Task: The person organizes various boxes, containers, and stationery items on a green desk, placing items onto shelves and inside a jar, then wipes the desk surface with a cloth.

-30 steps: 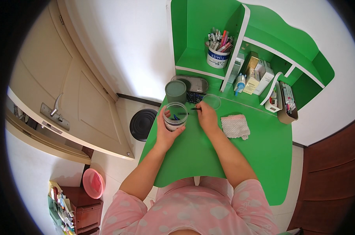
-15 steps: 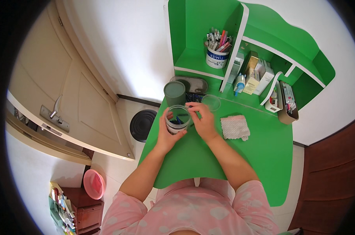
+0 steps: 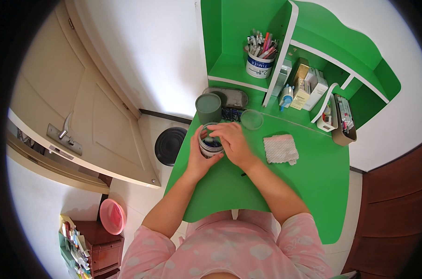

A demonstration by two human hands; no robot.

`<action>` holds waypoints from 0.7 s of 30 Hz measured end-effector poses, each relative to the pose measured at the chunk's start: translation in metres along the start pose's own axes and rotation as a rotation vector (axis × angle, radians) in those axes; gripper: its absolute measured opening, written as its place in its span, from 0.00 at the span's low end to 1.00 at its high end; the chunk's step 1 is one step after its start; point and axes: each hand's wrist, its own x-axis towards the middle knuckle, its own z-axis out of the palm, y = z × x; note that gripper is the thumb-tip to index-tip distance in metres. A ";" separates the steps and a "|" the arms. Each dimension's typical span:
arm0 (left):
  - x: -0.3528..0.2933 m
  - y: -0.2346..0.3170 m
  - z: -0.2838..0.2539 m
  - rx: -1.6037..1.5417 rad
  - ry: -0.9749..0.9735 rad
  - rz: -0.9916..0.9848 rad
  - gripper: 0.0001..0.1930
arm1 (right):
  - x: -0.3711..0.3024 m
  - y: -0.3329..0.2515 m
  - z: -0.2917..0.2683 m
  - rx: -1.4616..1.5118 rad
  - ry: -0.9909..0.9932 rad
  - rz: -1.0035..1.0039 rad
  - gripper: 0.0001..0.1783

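A clear round jar (image 3: 212, 150) with dark blue and black pieces inside stands upright in my left hand (image 3: 199, 156), whose fingers and thumb wrap its sides. Over the jar's mouth is my right hand (image 3: 234, 144), fingers stretched and slightly apart, with the tips at or just inside the rim; nothing shows in them. Just behind stands a dark green canister (image 3: 208, 109). Beside it lies a cluster of small dark blue pieces (image 3: 231, 115), and right of that a clear round lid (image 3: 252, 119). A small dark piece (image 3: 243, 175) lies near my right wrist.
A folded white cloth (image 3: 280, 149) lies on the green desk (image 3: 304, 195), right of my hands. A grey case (image 3: 229, 96) is at the back. The green shelf holds a pen tub (image 3: 259, 66) and several boxes (image 3: 308, 88). Two bins (image 3: 343, 132) stand at its right end.
My right hand has moved from the jar's right rim to over its mouth, its fingers spreading from a pinch on a small dark piece. My left hand keeps its hold on the jar.
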 end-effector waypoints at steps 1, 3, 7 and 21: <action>0.001 0.001 0.000 -0.004 -0.005 0.017 0.52 | -0.001 0.004 0.002 0.036 0.028 0.005 0.11; 0.001 0.003 0.001 0.028 -0.007 0.009 0.52 | -0.004 0.010 0.005 0.071 0.055 0.009 0.11; 0.001 0.003 -0.002 0.027 0.002 0.000 0.51 | 0.000 0.008 0.005 0.032 0.161 -0.019 0.11; 0.004 -0.012 -0.004 -0.066 0.165 -0.020 0.50 | -0.055 -0.054 -0.103 -0.128 -1.029 0.495 0.21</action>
